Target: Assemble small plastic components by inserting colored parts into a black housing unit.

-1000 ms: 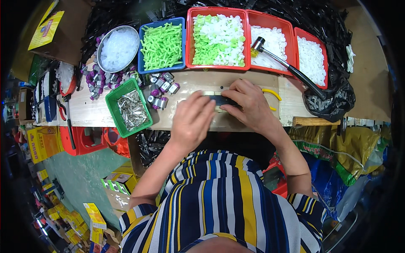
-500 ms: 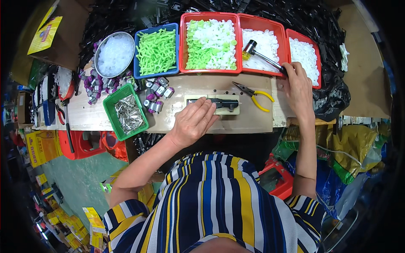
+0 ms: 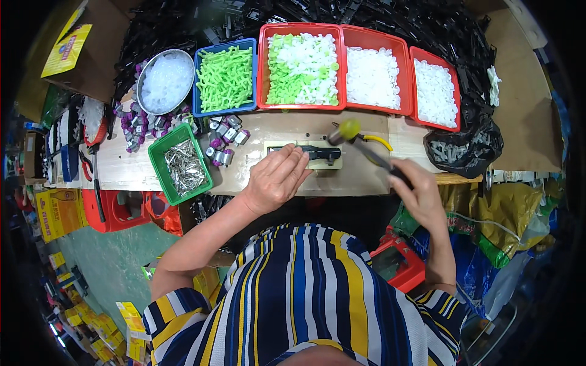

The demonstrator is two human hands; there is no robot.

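Note:
My right hand (image 3: pixel 421 192) is closed round the black grip of a small hammer (image 3: pixel 373 155), whose yellow-green and dark head is blurred by motion. The head is over the right end of a long black plastic part (image 3: pixel 323 152); whether they touch I cannot tell. That part lies in a cream-coloured block (image 3: pixel 335 164) on the bench. My left hand (image 3: pixel 278 177) holds the part's left portion down, fingers together, hiding that end. Behind the hammer lie pliers with yellow handles (image 3: pixel 379 141), partly covered by it.
A green tray (image 3: pixel 157 160) of metal pins stands left, near loose purple-and-silver parts (image 3: pixel 226 131). Along the back are a bowl (image 3: pixel 141 97) of clear pieces, a blue bin (image 3: pixel 224 110) of green pieces and red bins (image 3: pixel 302 106) of white and green pieces. A black bag (image 3: pixel 467 149) lies right.
My right hand has brought the hammer down and left, from over the red bins to above the cream block. My left hand has stayed on the black part.

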